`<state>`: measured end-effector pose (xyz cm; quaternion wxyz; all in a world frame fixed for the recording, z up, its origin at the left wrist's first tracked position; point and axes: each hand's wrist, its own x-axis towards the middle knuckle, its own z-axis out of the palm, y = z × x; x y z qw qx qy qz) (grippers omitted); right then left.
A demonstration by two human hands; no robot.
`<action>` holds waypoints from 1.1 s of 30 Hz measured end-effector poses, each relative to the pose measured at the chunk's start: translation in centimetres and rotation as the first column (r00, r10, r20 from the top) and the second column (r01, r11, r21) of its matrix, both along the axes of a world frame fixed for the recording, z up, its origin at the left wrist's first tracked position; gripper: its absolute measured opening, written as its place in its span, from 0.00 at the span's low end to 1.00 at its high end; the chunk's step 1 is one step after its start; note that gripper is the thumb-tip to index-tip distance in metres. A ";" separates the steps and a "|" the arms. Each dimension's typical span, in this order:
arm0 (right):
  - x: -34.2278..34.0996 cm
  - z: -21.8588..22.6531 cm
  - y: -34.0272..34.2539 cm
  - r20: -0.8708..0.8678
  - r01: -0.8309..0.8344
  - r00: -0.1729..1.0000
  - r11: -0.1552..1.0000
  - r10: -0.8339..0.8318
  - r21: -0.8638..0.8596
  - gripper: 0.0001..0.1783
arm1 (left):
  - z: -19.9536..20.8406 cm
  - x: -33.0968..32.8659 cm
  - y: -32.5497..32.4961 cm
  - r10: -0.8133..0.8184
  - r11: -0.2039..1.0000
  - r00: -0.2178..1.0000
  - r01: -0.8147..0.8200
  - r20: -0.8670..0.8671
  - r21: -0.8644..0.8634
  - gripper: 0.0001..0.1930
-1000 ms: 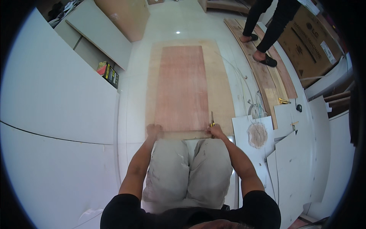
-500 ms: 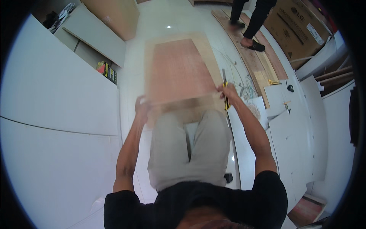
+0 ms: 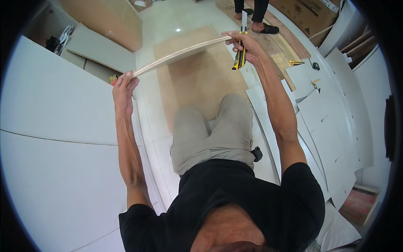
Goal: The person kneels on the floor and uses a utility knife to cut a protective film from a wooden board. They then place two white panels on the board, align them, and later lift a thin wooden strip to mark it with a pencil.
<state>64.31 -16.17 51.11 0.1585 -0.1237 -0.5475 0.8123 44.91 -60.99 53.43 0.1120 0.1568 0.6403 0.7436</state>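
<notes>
thin wooden panel point(image 3: 178, 54) is up, and we have it edge-on near twelve o'clock!
flat a second ago, it's now raised, baring the larger tan sheet point(image 3: 168, 92) below; our left hand point(image 3: 124, 87) pinches one end at ten o'clock, our right hand point(image 3: 249, 45) the other at one while also clasping a yellow-and-black utility knife point(image 3: 239, 61), blade out; dark printing marks the brown carton point(image 3: 308, 17) between one and two o'clock.

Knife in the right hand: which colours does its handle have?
The handle is yellow and black, best seen in head view.
</notes>
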 end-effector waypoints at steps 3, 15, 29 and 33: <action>0.1 1.7 -0.8 -0.136 -0.026 0.990 0.997 0.036 0.077 0.22 | 2.0 0.9 1.4 0.013 0.993 0.967 -0.043 -0.255 -0.113 0.18; -10.3 5.5 -2.3 -0.324 0.334 0.912 0.913 -0.251 0.233 0.32 | 8.2 -10.9 9.7 0.224 0.715 0.341 -0.694 -0.913 -0.084 0.22; -16.1 -2.1 0.3 -0.206 0.466 0.881 0.852 -0.425 0.238 0.32 | 11.0 -11.4 21.7 -0.234 0.674 0.154 -0.685 -0.960 -0.274 0.17; -16.9 -3.6 -0.5 -0.097 0.418 0.906 0.906 -0.411 0.064 0.38 | 11.1 -13.1 22.0 -0.226 0.693 0.108 -0.681 -0.968 -0.237 0.17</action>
